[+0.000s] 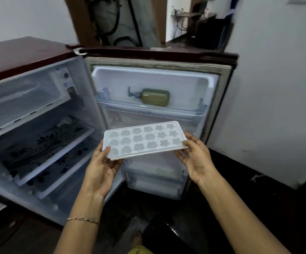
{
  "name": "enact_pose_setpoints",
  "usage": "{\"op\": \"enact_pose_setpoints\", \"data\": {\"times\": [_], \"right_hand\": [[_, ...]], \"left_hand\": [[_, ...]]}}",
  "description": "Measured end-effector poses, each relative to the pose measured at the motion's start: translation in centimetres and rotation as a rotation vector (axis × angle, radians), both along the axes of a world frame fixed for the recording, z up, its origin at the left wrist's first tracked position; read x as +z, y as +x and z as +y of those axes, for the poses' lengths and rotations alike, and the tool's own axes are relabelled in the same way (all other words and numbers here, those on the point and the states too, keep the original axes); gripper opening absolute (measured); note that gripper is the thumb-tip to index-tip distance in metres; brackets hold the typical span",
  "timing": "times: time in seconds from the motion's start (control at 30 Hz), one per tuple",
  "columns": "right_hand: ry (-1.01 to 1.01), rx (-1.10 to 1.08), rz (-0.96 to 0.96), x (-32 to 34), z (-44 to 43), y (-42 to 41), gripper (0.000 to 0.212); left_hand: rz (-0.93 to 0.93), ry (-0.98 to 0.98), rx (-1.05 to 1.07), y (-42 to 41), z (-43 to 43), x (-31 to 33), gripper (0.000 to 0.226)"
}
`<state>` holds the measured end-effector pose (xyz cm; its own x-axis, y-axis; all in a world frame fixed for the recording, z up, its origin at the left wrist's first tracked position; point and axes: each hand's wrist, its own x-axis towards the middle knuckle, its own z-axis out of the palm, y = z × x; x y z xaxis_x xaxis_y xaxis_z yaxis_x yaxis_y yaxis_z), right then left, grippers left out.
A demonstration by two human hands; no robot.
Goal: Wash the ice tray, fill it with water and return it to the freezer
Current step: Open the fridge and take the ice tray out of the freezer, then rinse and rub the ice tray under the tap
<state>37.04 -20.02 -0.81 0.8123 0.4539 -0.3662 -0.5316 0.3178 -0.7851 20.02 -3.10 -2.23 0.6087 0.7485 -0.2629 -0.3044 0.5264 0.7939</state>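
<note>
Before open fridge [29,54] | left grip [100,167], right grip [198,158] hold ice tray [144,140] ends | likely fetching it | next: carry level to wash

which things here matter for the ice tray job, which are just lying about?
Job: ice tray, held at its ends by left hand and right hand; freezer compartment.
Lying about: green pump bottle on its side in the door shelf; patterned shelves.
</note>
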Motion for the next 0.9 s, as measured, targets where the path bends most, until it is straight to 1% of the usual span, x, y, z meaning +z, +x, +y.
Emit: {"op": "enact_pose_setpoints", "data": {"times": [0.2,0.33,0.43,0.57,0.67,0.9], "right_hand": [[-0.010,-0.190,0.001,-0.2,-9.1,2.4,0.027],[-0.025,-0.321,0.010,-0.6,-14.9,4.2,0.029],[-0.034,-0.469,0.023,-0.9,-18.4,5.0,0.028],[-0.059,-0.736,0.036,-1.0,-23.0,5.6,0.028],[-0.073,-0.905,0.038,-0.8,-25.7,5.0,0.030],[-0.037,-1.241,0.056,0.0,-30.7,1.9,0.025]], "left_hand": [[0.049,-0.085,-0.256,7.1,-4.9,-0.5,0.034],[0.046,-0.078,-0.464,12.3,-8.0,-0.4,0.028],[0.039,-0.061,-0.653,16.3,-10.5,-0.9,0.024],[0.040,-0.063,-0.922,22.4,-14.7,-1.3,0.026],[0.042,-0.061,-1.099,26.1,-17.7,-1.2,0.024],[0.057,-0.078,-1.443,31.5,-25.4,-0.9,0.029]]}}
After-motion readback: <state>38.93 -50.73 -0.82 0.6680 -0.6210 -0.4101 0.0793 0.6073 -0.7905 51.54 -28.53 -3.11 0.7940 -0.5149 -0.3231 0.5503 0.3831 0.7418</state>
